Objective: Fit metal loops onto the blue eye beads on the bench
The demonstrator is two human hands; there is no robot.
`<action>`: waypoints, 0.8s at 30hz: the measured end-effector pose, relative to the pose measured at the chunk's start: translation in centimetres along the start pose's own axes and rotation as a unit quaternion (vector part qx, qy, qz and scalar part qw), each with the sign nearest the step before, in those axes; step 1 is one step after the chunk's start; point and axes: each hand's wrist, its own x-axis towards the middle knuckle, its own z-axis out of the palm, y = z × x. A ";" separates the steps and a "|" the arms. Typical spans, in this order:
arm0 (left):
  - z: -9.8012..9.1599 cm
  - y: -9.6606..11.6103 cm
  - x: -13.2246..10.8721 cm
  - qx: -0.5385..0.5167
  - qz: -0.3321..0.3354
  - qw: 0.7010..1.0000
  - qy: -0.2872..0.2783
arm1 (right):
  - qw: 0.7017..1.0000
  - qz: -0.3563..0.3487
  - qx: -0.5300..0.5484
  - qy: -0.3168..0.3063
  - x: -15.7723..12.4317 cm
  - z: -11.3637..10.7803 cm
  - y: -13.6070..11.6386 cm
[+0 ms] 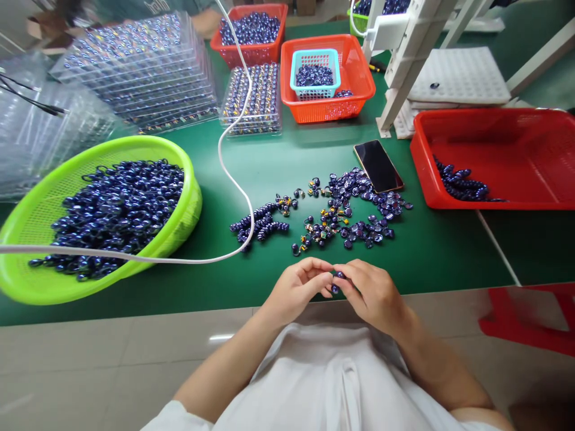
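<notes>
My left hand and my right hand meet at the near edge of the green table. Both are closed in a pinch around a small shiny dark blue piece; a second rounded dark blue bit shows just below, between the fingertips. Whether the two are joined I cannot tell. Beyond my fingers lie loose dark blue caps, and left of them small pieces with gold and coloured parts. Rows of ribbed dark blue pieces lie further left.
A green basket heaped with dark blue pieces stands left, crossed by a white cable. A phone touches the caps. Red bins, stacked clear trays and a white post stand behind. Someone's arm shows at the back.
</notes>
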 end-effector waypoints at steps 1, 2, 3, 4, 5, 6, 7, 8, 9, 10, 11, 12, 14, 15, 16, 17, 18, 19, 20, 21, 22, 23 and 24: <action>0.0 0.1 -0.1 0.027 0.024 0.999 0.003 | 1.000 -0.001 -0.005 -0.007 0.0 0.0 0.0; 0.1 0.1 -0.3 0.055 0.049 0.997 0.003 | 1.000 -0.004 -0.007 -0.014 -0.1 0.0 0.0; 0.1 0.0 -0.4 0.082 0.070 0.994 0.000 | 1.000 -0.007 -0.008 -0.020 -0.1 0.1 0.0; 0.2 0.0 -0.4 0.109 0.086 0.990 -0.008 | 1.000 -0.011 -0.007 -0.025 -0.1 0.1 0.0; 0.3 0.0 -0.4 0.133 0.097 0.986 -0.018 | 0.999 -0.016 -0.008 -0.026 -0.1 0.1 -0.1; 0.4 -0.1 -0.4 0.152 0.106 0.982 -0.027 | 0.999 -0.022 -0.010 -0.025 -0.2 0.2 -0.2; 0.4 -0.1 -0.4 0.166 0.114 0.979 -0.034 | 0.999 -0.028 -0.012 -0.021 -0.2 0.3 -0.3; 0.5 -0.1 -0.4 0.178 0.121 0.976 -0.039 | 0.999 -0.033 -0.013 -0.015 -0.2 0.3 -0.4; 0.6 -0.1 -0.4 0.188 0.128 0.973 -0.042 | 0.999 -0.038 -0.013 -0.009 -0.2 0.4 -0.4; 0.6 0.0 -0.4 0.198 0.134 0.970 -0.041 | 0.999 -0.042 -0.009 -0.003 -0.2 0.5 -0.5; 0.6 0.0 -0.4 0.207 0.140 0.967 -0.039 | 0.999 -0.047 -0.005 0.002 -0.2 0.6 -0.5; 0.6 0.1 -0.5 0.216 0.144 0.965 -0.036 | 0.999 -0.052 0.001 0.007 -0.2 0.6 -0.6; 0.5 0.2 -0.6 0.225 0.148 0.963 -0.029 | 0.998 -0.056 0.008 0.014 -0.2 0.9 -0.6; 0.4 0.2 -0.6 0.226 0.147 0.963 -0.026 | 0.998 -0.057 0.009 0.017 -0.3 1.0 -0.5; 0.3 0.1 -0.6 0.224 0.144 0.964 -0.023 | 0.998 -0.056 0.009 0.020 -0.3 1.1 -0.5; 0.2 0.0 -0.6 0.219 0.141 0.965 -0.021 | 0.998 -0.055 0.008 0.020 -0.3 1.3 -0.5; 0.1 -0.1 -0.6 0.211 0.136 0.968 -0.019 | 0.998 -0.055 0.008 0.020 -0.3 1.4 -0.4; 0.0 -0.3 -0.6 0.198 0.129 0.971 -0.016 | 0.998 -0.055 0.010 0.019 -0.4 1.6 -0.4; -0.1 -0.4 -0.6 0.182 0.121 0.976 -0.013 | 0.998 -0.054 0.015 0.018 -0.4 1.8 -0.4; -0.2 -0.6 -0.6 0.164 0.113 0.980 -0.008 | 0.998 -0.053 0.020 0.018 -0.4 2.0 -0.4; -0.3 -0.7 -0.6 0.144 0.106 0.984 -0.002 | 0.998 -0.050 0.025 0.020 -0.4 2.2 -0.4; -0.4 -0.7 -0.7 0.125 0.098 0.987 0.005 | 0.998 -0.046 0.030 0.022 -0.3 2.3 -0.4; -0.6 -0.7 -0.8 0.113 0.091 0.989 0.013 | 0.998 -0.042 0.036 0.023 -0.1 2.5 -0.5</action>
